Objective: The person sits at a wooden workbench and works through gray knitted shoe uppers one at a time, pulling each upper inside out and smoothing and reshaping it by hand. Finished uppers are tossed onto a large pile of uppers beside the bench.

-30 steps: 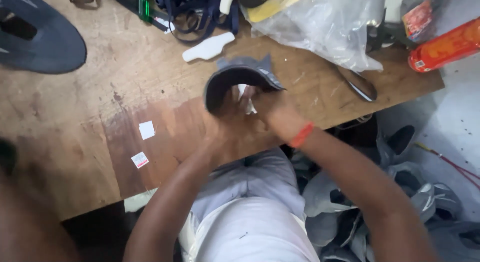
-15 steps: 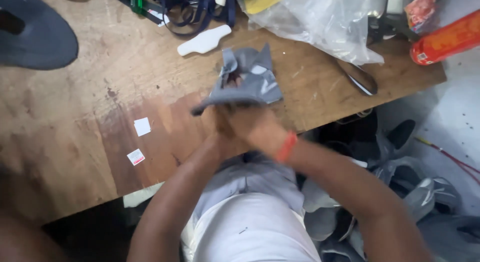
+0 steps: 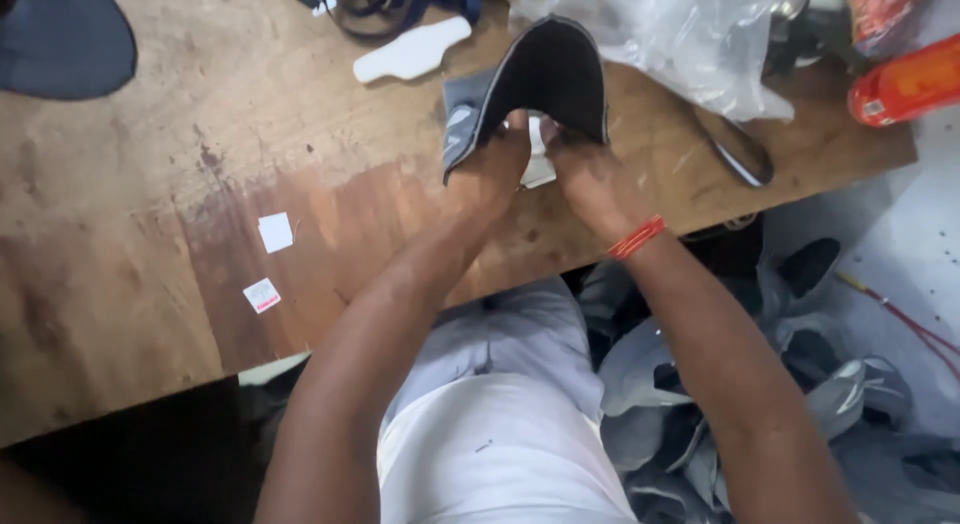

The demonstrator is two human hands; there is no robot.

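Observation:
Both my hands grip a grey shoe upper (image 3: 545,79) with a dark inner lining, held open above the wooden table (image 3: 200,164). My left hand (image 3: 490,174) pinches its left edge, where pale grey outer panels show. My right hand (image 3: 590,179), with a red thread band on the wrist, holds the right edge. A small white piece shows between my thumbs. The opening of the upper faces me.
A white insole-shaped piece (image 3: 410,52) and dark straps (image 3: 390,4) lie beyond it. A clear plastic bag (image 3: 690,34), an orange bottle (image 3: 905,84) and a dark tool (image 3: 735,149) sit at the right. Two small stickers (image 3: 275,232) lie left. Grey shoe uppers (image 3: 700,414) are piled on the floor.
My hands have turned the shoe upper over: its grey outer side showed half a second ago, and now its dark lining faces me, spread open between both hands.

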